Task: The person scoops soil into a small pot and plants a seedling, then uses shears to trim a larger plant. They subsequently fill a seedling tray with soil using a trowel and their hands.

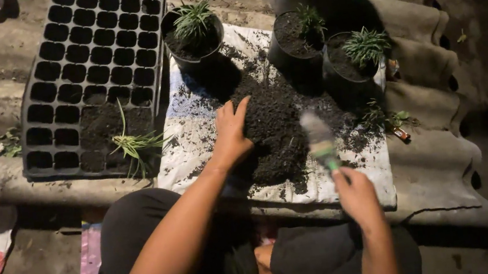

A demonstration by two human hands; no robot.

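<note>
The person's knees in dark trousers [162, 229] lie nearest, at six o'clock. The right hand [357, 194] has its fingers wrapped around a blurred trowel [320, 139] pointing toward twelve. The left hand [232, 133] rests flat, fingers pressed together, against the nine o'clock edge of the soil heap [280, 126] on a white sack [193, 131]. At ten o'clock a black seedling tray [90, 63] carries a loose seedling [135, 145]. Three potted plants [196, 33] [300, 35] [359, 56] stand from twelve to two o'clock. Likely risks: soil pushed off the sack's near edge, or the trowel's swing clipping the nearest pot
</note>
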